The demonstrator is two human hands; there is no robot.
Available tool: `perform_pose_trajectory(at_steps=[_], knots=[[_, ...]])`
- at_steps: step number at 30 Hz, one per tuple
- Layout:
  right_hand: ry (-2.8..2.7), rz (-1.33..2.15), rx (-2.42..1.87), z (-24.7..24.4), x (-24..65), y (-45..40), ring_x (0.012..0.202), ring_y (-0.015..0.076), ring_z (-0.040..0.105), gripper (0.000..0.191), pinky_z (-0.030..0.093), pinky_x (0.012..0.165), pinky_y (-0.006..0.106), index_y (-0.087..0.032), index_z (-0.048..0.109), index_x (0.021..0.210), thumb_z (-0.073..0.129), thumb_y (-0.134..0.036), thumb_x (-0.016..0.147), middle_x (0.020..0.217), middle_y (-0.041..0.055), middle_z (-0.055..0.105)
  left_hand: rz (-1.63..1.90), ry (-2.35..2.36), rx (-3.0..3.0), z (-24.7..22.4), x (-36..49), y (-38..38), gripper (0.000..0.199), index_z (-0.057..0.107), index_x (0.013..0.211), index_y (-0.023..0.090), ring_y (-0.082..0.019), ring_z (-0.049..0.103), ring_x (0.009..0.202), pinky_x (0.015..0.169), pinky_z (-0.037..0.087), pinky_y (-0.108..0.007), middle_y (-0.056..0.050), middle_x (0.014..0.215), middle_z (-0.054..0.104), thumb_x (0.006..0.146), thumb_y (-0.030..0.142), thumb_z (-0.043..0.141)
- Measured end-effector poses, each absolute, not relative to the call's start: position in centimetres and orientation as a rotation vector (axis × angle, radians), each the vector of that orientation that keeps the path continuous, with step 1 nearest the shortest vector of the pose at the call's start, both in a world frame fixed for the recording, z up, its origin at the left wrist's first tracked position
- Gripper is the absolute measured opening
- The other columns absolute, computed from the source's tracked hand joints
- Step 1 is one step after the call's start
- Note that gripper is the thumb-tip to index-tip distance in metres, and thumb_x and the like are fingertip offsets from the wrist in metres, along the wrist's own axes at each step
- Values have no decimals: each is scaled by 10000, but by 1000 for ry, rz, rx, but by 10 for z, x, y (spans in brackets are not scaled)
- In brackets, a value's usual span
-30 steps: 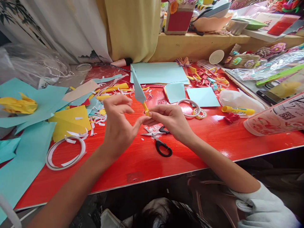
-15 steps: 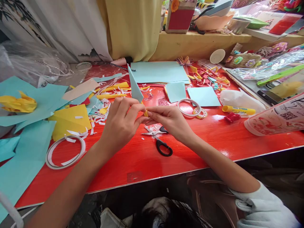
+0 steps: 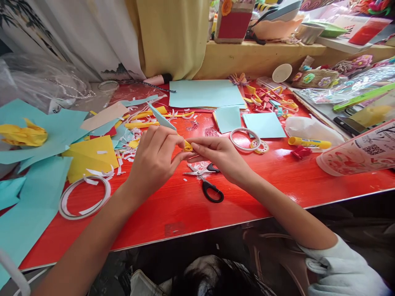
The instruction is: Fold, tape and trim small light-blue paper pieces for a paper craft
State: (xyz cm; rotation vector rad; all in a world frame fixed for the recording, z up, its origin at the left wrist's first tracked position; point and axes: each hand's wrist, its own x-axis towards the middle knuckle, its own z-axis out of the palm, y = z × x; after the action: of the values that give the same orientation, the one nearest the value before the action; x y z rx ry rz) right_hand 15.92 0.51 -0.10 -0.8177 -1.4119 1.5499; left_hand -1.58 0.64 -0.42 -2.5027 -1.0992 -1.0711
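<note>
Between the fingertips of both hands is a small rolled piece of yellow paper [image 3: 187, 146]. My left hand [image 3: 157, 154] pinches it from the left, fingers curled. My right hand [image 3: 220, 156] grips its right side with thumb and forefinger. A light blue paper strip [image 3: 161, 118] sticks up and to the left from behind my left fingers; where it joins the yellow roll is hidden. Below the hands, black-handled scissors [image 3: 212, 192] lie with blades apart on the red table [image 3: 185, 209].
White tape rolls [image 3: 63, 203] lie left and right of the hands. Yellow paper [image 3: 89, 158], blue sheets [image 3: 206, 92] and paper scraps surround them. A glue stick [image 3: 308, 142] and a large patterned cup [image 3: 361, 152] are at the right.
The blue strip has tipped down to the left. The yellow roll has turned so its curled opening shows, and my left hand has shifted slightly left.
</note>
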Motion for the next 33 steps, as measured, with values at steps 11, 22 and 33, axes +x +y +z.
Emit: perform_pose_trajectory(at_steps=[11,22,33], knots=[[-1390,1545,-816,-3,157,5,782,131,648,265,541,758,282,-163,648,1020,580,-265,786,868,43,671,-961,-1078,-2479,-3,-15,6,139,505,906,192,-226,488,872,751,402,-355,-63,882,534,785,249,545],[-1490,1510,-848,-4,160,5,792,160,657,222,542,749,296,-116,655,904,592,-280,769,774,48,681,-813,-1074,-2416,-1,-16,3,109,539,897,186,-238,500,838,709,351,-349,-75,860,563,805,230,499],[-1389,1557,-923,-4,162,9,729,159,662,173,540,725,311,-119,645,820,600,-268,743,739,53,672,-1132,-1170,-2385,-4,-14,5,262,454,900,183,-205,506,844,710,392,-336,-60,858,524,756,357,587]])
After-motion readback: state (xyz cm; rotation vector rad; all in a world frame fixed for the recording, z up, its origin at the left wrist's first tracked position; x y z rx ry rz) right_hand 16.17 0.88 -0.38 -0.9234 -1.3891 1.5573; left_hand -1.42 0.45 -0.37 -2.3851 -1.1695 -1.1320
